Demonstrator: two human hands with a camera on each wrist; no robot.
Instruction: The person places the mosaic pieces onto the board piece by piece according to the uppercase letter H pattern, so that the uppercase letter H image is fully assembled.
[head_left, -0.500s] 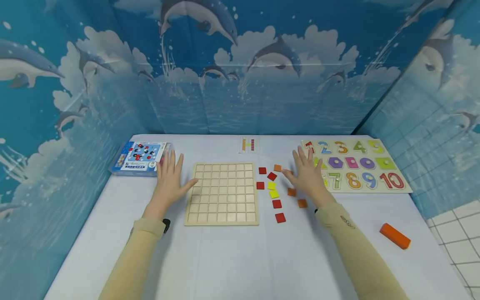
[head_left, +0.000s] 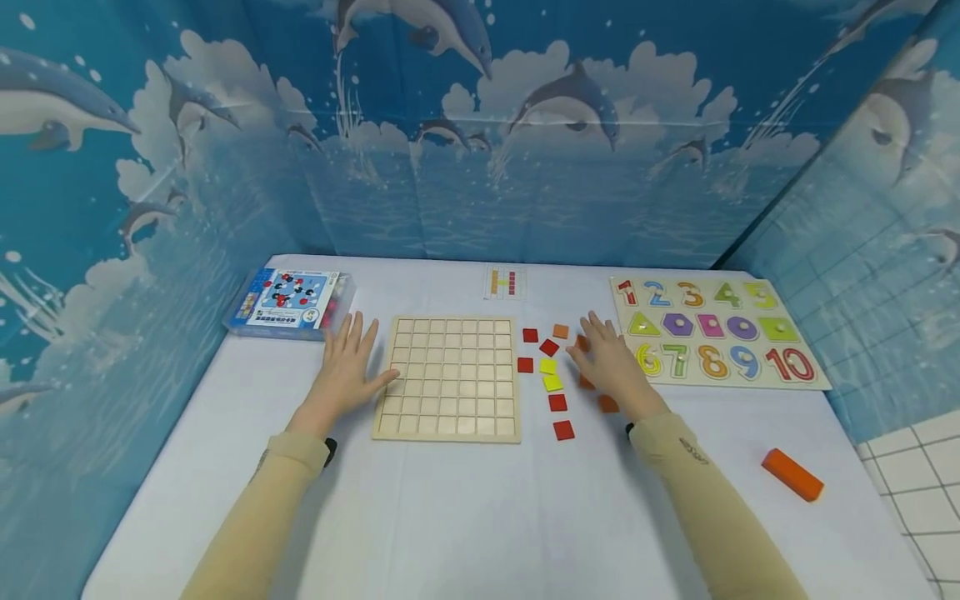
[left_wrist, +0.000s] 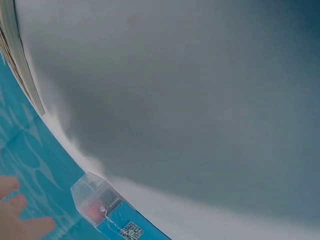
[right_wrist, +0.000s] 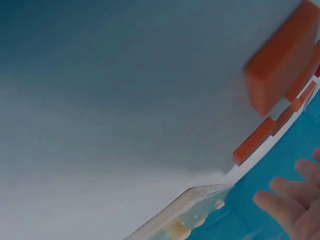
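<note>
My left hand [head_left: 341,383] hovers with fingers spread and its thumb at the left edge of a wooden grid board [head_left: 450,379], whose square cells hold nothing. My right hand [head_left: 615,367] has its fingers extended above several orange square tiles [head_left: 561,331], partly hiding some of them. Neither hand holds anything. Between board and right hand lie several red tiles [head_left: 563,430] and two yellow tiles [head_left: 552,382]. Orange tiles [right_wrist: 280,60] also show in the right wrist view, beside my fingers [right_wrist: 270,202]. In the left wrist view only fingertips [left_wrist: 37,227] appear.
Behind the grid board lies a small pattern card [head_left: 506,282]. A clear plastic box [head_left: 288,302] with a blue label sits at the back left. At the right are a number-and-shape puzzle board [head_left: 712,333] and an orange block [head_left: 792,475].
My right hand has come away from the puzzle board, over the orange tiles. The left hand has drawn back from the plastic box. The head view has shifted slightly.
</note>
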